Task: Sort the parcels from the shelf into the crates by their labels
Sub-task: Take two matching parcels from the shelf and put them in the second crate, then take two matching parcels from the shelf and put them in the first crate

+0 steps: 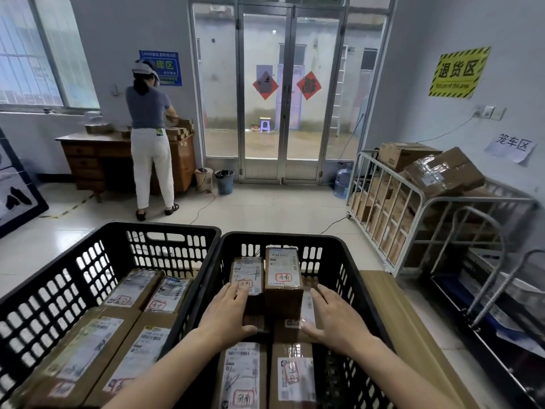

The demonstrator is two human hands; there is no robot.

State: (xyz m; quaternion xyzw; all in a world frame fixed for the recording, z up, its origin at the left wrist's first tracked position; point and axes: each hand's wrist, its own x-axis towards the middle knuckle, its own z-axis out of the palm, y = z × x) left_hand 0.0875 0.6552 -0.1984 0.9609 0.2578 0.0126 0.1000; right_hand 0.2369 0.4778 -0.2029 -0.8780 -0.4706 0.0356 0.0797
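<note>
Where the two forearms reach in from six o'clock, two flat parcels (240,376) lie side by side at the near end of the right crate (295,238), stamped labels up. Just past them the left hand (227,314) and right hand (333,317) are both released, fingers straight and grasping nothing. The left fingers rest on the label of a leaning parcel (246,273); the right fingers lie on a low parcel at the crate's three o'clock side. Between the hands, at twelve o'clock from both, stands the tall parcel (283,278), its long axis running six to twelve. It looks about equally near either hand, so squaring it up probably takes both palms closing inward. At nine o'clock the left crate (165,225) holds more parcels. The shelf is out of view.
</note>
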